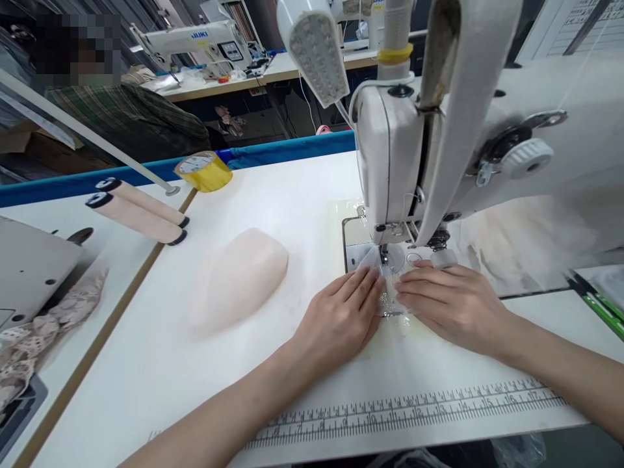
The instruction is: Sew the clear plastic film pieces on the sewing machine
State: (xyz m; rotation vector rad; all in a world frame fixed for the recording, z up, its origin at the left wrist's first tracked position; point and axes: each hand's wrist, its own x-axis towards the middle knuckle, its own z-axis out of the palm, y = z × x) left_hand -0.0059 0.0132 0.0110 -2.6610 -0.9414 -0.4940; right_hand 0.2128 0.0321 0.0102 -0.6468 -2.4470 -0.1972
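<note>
My left hand (341, 315) and my right hand (451, 302) lie flat on the sewing table, fingers stretched toward each other. Between the fingertips lies a small clear plastic piece (390, 286), pressed down just in front of the needle and presser foot (384, 255) of the white sewing machine (487, 149). Both hands touch this piece from either side. A pale pink foam cup (238, 276) rests on the table to the left of my left hand.
A yellow tape roll (205, 170) sits at the table's far edge. Two pink cylinders (141, 211) and lace fabric (34, 325) lie on the neighbouring table at left. A printed ruler (414, 409) runs along the front edge. Another person sits beyond, far left. Green pens (602, 305) lie at right.
</note>
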